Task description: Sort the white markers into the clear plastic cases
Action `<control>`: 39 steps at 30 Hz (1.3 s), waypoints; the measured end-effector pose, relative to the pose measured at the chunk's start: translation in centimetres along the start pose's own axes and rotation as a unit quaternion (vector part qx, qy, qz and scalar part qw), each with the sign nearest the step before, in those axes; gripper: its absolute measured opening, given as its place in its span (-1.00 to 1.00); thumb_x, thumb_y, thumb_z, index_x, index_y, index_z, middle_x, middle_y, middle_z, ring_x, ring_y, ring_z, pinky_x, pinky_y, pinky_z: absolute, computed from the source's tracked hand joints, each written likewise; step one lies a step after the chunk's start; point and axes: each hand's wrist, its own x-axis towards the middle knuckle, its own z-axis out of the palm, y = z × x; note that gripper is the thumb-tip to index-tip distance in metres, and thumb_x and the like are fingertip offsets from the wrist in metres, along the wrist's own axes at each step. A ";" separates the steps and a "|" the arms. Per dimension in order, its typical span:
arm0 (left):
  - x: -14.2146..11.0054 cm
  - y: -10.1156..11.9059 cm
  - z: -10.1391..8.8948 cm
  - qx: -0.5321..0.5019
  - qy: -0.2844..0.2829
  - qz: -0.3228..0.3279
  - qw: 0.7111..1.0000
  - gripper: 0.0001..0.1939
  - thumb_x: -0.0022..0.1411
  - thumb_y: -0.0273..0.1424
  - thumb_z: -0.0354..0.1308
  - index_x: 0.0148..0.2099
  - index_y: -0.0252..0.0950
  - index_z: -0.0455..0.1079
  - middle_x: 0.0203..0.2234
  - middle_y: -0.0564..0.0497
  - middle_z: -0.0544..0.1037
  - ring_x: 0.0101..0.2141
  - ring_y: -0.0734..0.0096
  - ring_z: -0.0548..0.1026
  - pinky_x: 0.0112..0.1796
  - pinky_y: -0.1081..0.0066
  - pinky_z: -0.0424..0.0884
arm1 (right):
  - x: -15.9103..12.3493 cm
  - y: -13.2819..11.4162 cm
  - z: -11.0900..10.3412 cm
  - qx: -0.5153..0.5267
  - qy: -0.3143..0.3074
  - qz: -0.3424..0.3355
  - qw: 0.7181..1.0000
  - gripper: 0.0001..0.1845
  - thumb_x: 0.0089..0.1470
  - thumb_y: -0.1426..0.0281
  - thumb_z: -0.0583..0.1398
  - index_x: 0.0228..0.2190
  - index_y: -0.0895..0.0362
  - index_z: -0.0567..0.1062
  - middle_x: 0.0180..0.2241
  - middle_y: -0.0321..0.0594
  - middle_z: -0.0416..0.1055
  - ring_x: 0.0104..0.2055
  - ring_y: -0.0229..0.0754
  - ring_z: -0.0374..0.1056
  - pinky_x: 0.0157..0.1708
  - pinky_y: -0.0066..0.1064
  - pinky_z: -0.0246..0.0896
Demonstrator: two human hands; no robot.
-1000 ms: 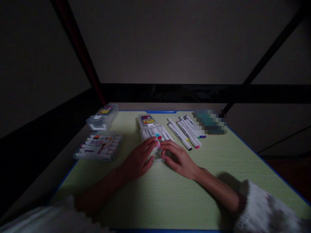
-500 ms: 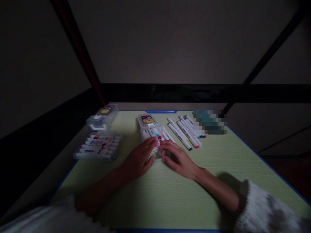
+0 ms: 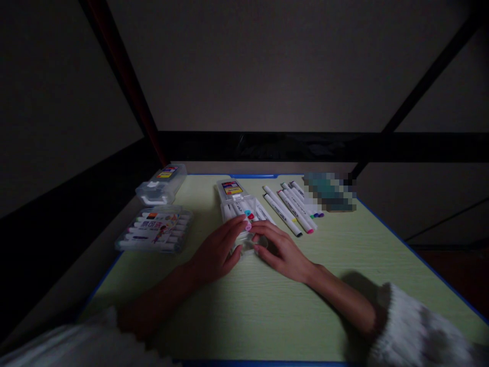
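Note:
In the middle of the table lies a clear plastic marker case (image 3: 233, 187) with several white markers in its near end. A blue-capped marker (image 3: 247, 213), a red-capped one (image 3: 250, 216) and a pink-capped one (image 3: 248, 225) show their ends toward me. My left hand (image 3: 218, 250) is curled round the case's left near corner, its fingertips at the pink cap. From the other side, my right hand (image 3: 284, 252) bends its fingers to the right near corner. Both thumbs are by the clear flap (image 3: 247, 246) at the front. Part of the case is hidden by my fingers.
Several loose white markers (image 3: 290, 206) lie right of the case. Beyond them is a blurred-out teal item (image 3: 330, 191). At the left stand a flat filled marker box (image 3: 155, 232) and another clear case (image 3: 166, 183). The green table (image 3: 260, 316) has blue edges.
Almost nothing differs. The pink-capped marker's end has shifted very slightly, while both hands stay at the case's near end.

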 end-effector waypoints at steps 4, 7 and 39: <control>0.0 0.0 0.1 -0.002 0.004 0.002 1.000 -0.50 0.19 -0.57 -0.06 0.18 -0.34 -0.01 0.09 -0.23 0.22 0.11 0.23 0.21 0.09 0.21 0.25 | 0.0 0.1 0.0 -0.002 0.002 -0.003 1.000 -0.70 0.09 0.51 0.08 -0.10 0.09 0.29 -0.09 -0.10 0.32 -0.02 -0.11 0.24 -0.05 -0.20 0.18; 0.0 -0.1 0.1 0.003 0.004 -0.001 1.000 -0.50 0.19 -0.56 -0.06 0.18 -0.33 -0.01 0.09 -0.23 0.22 0.11 0.22 0.22 0.08 0.20 0.25 | -0.1 0.1 0.0 -0.003 -0.002 -0.004 1.000 -0.71 0.10 0.50 0.07 -0.10 0.10 0.28 -0.08 -0.09 0.32 -0.01 -0.11 0.23 -0.04 -0.19 0.17; -0.1 -0.2 0.2 0.026 -0.009 -0.019 0.999 -0.36 0.19 -0.54 -0.06 0.27 -0.30 -0.21 0.13 -0.27 0.12 0.13 0.13 0.16 0.08 0.13 0.23 | -0.2 0.6 0.3 -0.023 -0.034 0.025 0.999 -0.55 0.12 0.46 0.05 0.06 0.09 0.18 0.08 -0.06 0.19 0.15 -0.08 0.09 0.08 -0.08 0.06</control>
